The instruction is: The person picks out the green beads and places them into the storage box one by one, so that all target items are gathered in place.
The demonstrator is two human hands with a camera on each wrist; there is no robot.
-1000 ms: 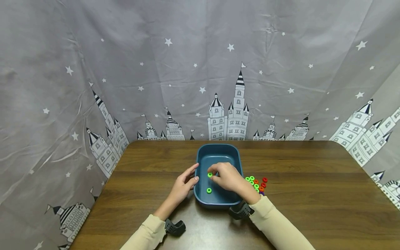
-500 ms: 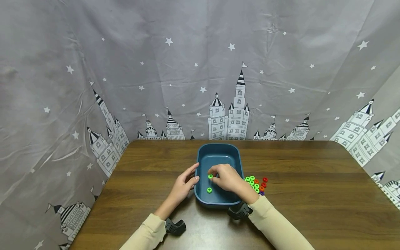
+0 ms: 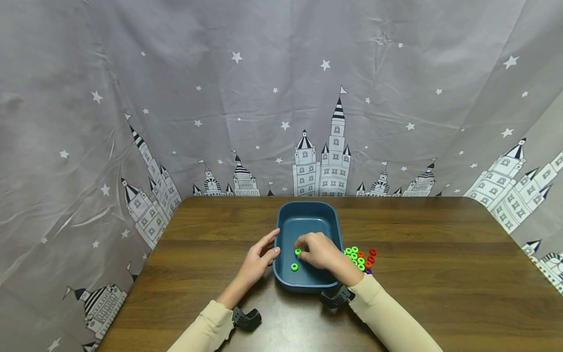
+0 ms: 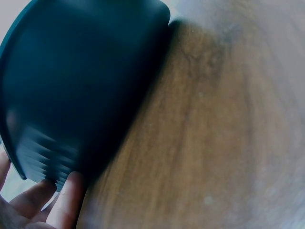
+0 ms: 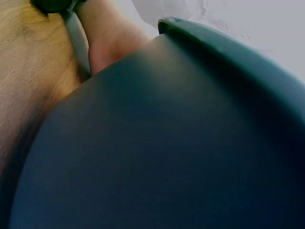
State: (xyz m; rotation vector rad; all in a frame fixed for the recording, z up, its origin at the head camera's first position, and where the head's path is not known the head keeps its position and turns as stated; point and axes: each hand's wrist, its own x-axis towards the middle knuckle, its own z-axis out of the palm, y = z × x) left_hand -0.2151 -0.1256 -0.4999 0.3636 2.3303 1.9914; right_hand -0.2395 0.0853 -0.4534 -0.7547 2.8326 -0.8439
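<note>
Pinching a green ring between thumb and forefinger, the person's right hand reaches down inside a blue tub, its forearm crossing above the tub's near right corner; the pinched ring sits low over the tub's floor, left of the middle, though the view is too small to tell whether it touches; a second green ring lies flat on the floor, nearer the person and apart from the first. The left hand rests at the tub's left side, fingers loose and fairly straight rather than clenched; its thumb and forefinger tips meet the rim, while the left wrist view shows other fingertips against the outer wall. Just beside the tub's right wall, more rings lie loose on the brown wooden table; green rings cluster nearest the tub, with orange rings among and beside them, red rings farther right and a purple ring at the near edge. Pale yellow sleeves cover both forearms; black wrist straps show below the hands; a grey curtain with white stars and castles hangs behind.
</note>
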